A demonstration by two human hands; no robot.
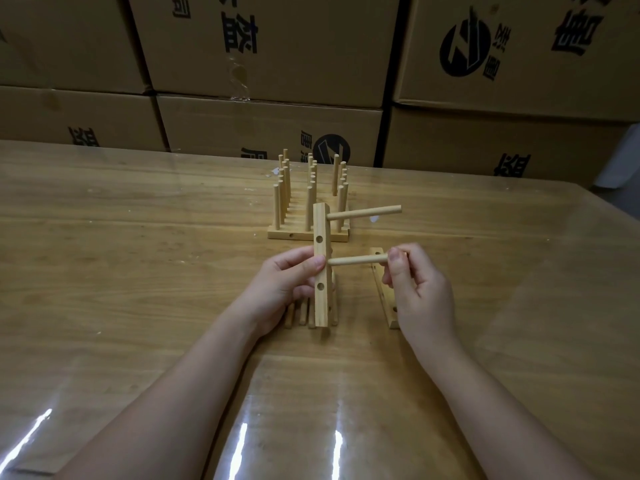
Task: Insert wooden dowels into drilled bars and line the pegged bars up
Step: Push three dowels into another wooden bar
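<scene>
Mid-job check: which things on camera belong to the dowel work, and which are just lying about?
In the job:
held bar in the left hand
second dowel pinched by the right hand
seated dowel above it
loose dowels
spare drilled bar lying flat
row of pegged bars

Lying about:
cardboard boxes behind the table

Pale wood bar (320, 271), square section, held on end above the table in the left hand (287, 282). Two empty holes show on its near face. Two pegs stick out level to the right: upper dowel (363, 213) seated, free end bare; lower dowel (353, 260) in its hole, far end pinched by the right hand (415, 282). Behind, pegged bars (308, 233) lie side by side, dowels upright in three columns. Loose dowels (301, 313) lie under the bar. Spare bar (384, 292) lies flat, right, holes up.
</scene>
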